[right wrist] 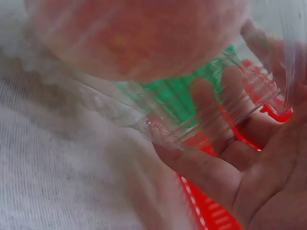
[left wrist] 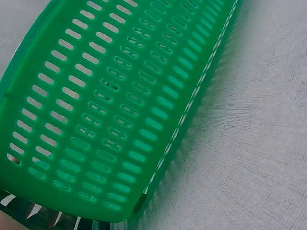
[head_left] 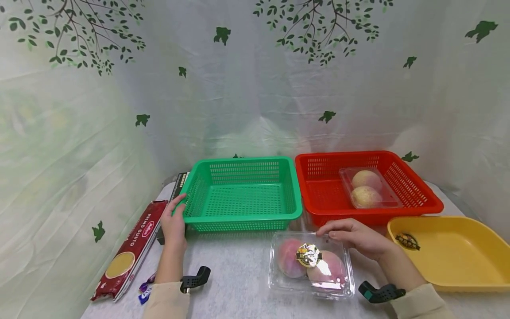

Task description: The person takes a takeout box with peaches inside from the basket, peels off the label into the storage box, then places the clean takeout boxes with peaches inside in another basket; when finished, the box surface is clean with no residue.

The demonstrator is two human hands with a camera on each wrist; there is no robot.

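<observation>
My left hand (head_left: 174,225) grips the left rim of a green plastic basket (head_left: 243,219), its fingers at the edge near the front corner. Seen from the left wrist, the slotted wall of that basket (left wrist: 139,103) fills most of the view, with only a sliver of hand at the lower left. On the right, my right hand (head_left: 360,237) holds a clear plastic box of peaches (head_left: 292,283) by its far right corner. The box carries a gold and black sticker. Through its clear wall the fingers (right wrist: 208,103) show, close below a peach (right wrist: 139,38).
A red basket (head_left: 318,215) at the back right contains another clear box with two peaches (head_left: 366,188). Right of my right hand lies a yellow tray (head_left: 458,252). At left are a dark red packet (head_left: 133,248), a black item (head_left: 180,184) and small purple-blue wrappers (head_left: 145,290).
</observation>
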